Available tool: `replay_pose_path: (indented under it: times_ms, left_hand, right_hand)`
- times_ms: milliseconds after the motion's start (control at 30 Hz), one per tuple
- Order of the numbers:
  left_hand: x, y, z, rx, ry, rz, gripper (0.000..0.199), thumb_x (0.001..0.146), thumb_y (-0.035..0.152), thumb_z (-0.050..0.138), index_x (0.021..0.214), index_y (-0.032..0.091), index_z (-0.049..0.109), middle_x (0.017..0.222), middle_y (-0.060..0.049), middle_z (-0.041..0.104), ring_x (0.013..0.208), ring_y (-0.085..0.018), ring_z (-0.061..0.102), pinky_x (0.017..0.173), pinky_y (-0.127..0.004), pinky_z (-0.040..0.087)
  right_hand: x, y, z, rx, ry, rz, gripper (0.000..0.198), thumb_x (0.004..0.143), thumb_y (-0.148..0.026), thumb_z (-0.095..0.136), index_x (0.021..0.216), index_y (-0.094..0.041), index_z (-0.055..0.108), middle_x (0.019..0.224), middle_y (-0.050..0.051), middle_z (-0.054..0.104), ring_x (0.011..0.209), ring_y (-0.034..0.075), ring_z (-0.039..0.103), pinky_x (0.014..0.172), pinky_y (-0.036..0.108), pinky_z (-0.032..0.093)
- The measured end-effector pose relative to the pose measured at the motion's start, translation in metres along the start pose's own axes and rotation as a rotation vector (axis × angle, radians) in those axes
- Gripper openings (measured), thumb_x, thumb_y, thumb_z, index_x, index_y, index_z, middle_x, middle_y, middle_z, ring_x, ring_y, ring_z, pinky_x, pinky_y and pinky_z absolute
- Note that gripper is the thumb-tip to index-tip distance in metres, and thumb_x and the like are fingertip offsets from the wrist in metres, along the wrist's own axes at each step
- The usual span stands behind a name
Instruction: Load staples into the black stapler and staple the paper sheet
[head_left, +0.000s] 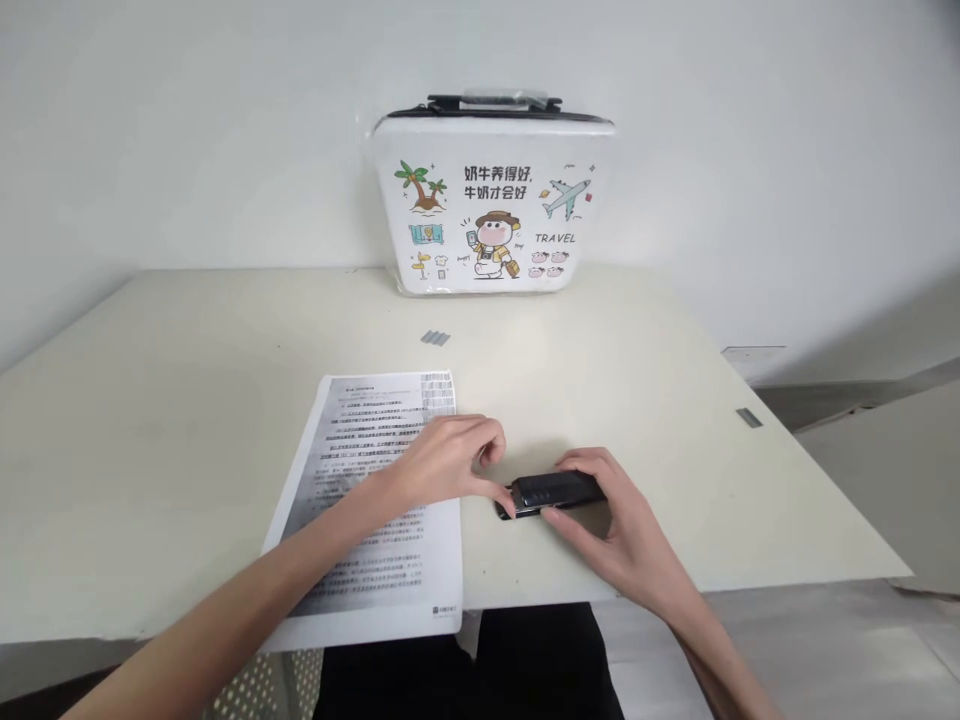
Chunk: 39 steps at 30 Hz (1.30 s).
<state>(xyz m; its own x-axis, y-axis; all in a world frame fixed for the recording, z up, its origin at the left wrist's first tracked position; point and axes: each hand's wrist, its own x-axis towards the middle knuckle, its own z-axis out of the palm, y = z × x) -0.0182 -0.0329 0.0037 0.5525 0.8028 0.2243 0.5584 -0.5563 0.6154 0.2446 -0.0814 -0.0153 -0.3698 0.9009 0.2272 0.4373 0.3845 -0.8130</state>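
Black stapler gripped by the right hand, its end touched by the left thumb

In the head view, the black stapler [556, 490] is laid on the near part of the pale table [187, 420], right of the printed sheet [360, 590]. It is clamped by the right hand [626, 520], the thumb being set along its near side and the fingers on its far side. Its left end is met by the thumb of the left hand [454, 455], whose curled fingers are held apart from that thumb, above the sheet's right edge. Gray staple strips [435, 338] are seen beyond the sheet; another gray strip [748, 417] is placed near the table's right edge. A cartoon-printed white carrying case [495, 200] is stood upright at the far side.
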Motion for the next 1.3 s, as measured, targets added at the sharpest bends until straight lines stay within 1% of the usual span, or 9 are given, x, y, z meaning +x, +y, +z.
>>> replay_pose_path:
  times_ms: [233, 367, 467, 567, 667, 767, 867, 1067, 1300]
  left_hand:
    - [-0.011, 0.011, -0.008, 0.203, -0.067, 0.051, 0.057, 0.089, 0.073, 0.069, 0.072, 0.021, 0.053, 0.069, 0.003, 0.059, 0.060, -0.014, 0.052, 0.059, -0.031, 0.032]
    - [-0.060, 0.023, -0.034, 0.264, -0.127, 0.015, 0.034, 0.101, 0.051, 0.067, 0.084, 0.022, 0.062, 0.083, 0.000, 0.068, 0.080, -0.020, 0.064, 0.072, -0.033, 0.045]
    - [-0.115, 0.030, -0.043, 0.237, -0.069, -0.084, 0.019, 0.101, 0.043, 0.068, 0.109, 0.026, 0.069, 0.113, -0.004, 0.073, 0.109, -0.026, 0.067, 0.093, -0.039, 0.053]
    - [-0.164, 0.037, -0.034, 0.311, -0.053, -0.114, 0.073, 0.088, 0.062, 0.077, 0.149, 0.029, 0.056, 0.157, -0.010, 0.054, 0.145, -0.038, 0.048, 0.113, -0.051, 0.049]
    - [-0.188, 0.043, -0.018, 0.384, -0.048, -0.114, 0.090, 0.090, 0.060, 0.075, 0.166, 0.030, 0.037, 0.170, -0.010, 0.039, 0.155, -0.040, 0.036, 0.120, -0.056, 0.045]
    - [-0.191, 0.048, -0.005, 0.406, -0.055, -0.096, 0.075, 0.101, 0.037, 0.066, 0.168, 0.031, 0.031, 0.171, -0.006, 0.038, 0.157, -0.036, 0.034, 0.126, -0.057, 0.037]
    - [-0.183, 0.053, 0.003, 0.411, -0.074, -0.078, 0.073, 0.101, 0.018, 0.057, 0.168, 0.032, 0.031, 0.172, -0.003, 0.035, 0.159, -0.034, 0.032, 0.128, -0.058, 0.034]
    - [-0.170, 0.070, 0.013, 0.362, -0.045, -0.063, 0.081, 0.092, -0.004, 0.049, 0.164, 0.031, 0.039, 0.174, -0.007, 0.029, 0.160, -0.034, 0.027, 0.124, -0.060, 0.040]
    - [-0.168, 0.079, 0.020, 0.260, -0.094, -0.038, 0.096, 0.080, -0.015, 0.046, 0.162, 0.034, 0.043, 0.176, -0.007, 0.024, 0.162, -0.035, 0.021, 0.122, -0.060, 0.043]
  right_hand:
    - [-0.004, 0.002, 0.003, -0.005, 0.032, 0.030, 0.028, 0.094, -0.044, 0.074, 0.114, -0.028, 0.061, 0.120, 0.009, 0.066, 0.111, 0.028, 0.067, 0.093, 0.042, 0.056]
    - [-0.005, 0.002, 0.003, 0.019, 0.017, 0.043, 0.027, 0.095, -0.042, 0.073, 0.115, -0.029, 0.062, 0.120, 0.007, 0.068, 0.111, 0.027, 0.067, 0.093, 0.040, 0.055]
    - [-0.006, 0.002, 0.003, 0.019, 0.018, 0.055, 0.026, 0.095, -0.042, 0.074, 0.114, -0.029, 0.063, 0.119, 0.006, 0.069, 0.109, 0.026, 0.067, 0.093, 0.039, 0.055]
    - [-0.008, 0.002, 0.004, 0.004, 0.021, 0.064, 0.026, 0.094, -0.042, 0.074, 0.113, -0.029, 0.064, 0.117, 0.006, 0.070, 0.108, 0.026, 0.067, 0.093, 0.039, 0.054]
    - [-0.008, 0.001, 0.006, -0.008, 0.020, 0.073, 0.027, 0.094, -0.043, 0.075, 0.113, -0.028, 0.064, 0.117, 0.006, 0.070, 0.108, 0.026, 0.067, 0.092, 0.038, 0.054]
    - [-0.007, 0.002, 0.005, -0.024, 0.014, 0.076, 0.027, 0.094, -0.043, 0.074, 0.113, -0.028, 0.063, 0.117, 0.006, 0.070, 0.107, 0.026, 0.067, 0.091, 0.038, 0.054]
    - [-0.007, 0.005, 0.004, -0.036, 0.015, 0.072, 0.027, 0.094, -0.043, 0.074, 0.113, -0.028, 0.063, 0.116, 0.006, 0.070, 0.106, 0.025, 0.067, 0.090, 0.037, 0.054]
    - [-0.008, 0.006, 0.004, -0.056, 0.016, 0.069, 0.028, 0.095, -0.044, 0.074, 0.115, -0.028, 0.063, 0.116, 0.005, 0.070, 0.105, 0.024, 0.067, 0.091, 0.037, 0.055]
    - [-0.011, -0.001, 0.008, -0.076, 0.022, 0.067, 0.029, 0.095, -0.044, 0.074, 0.117, -0.029, 0.062, 0.118, 0.004, 0.069, 0.109, 0.024, 0.066, 0.094, 0.037, 0.054]
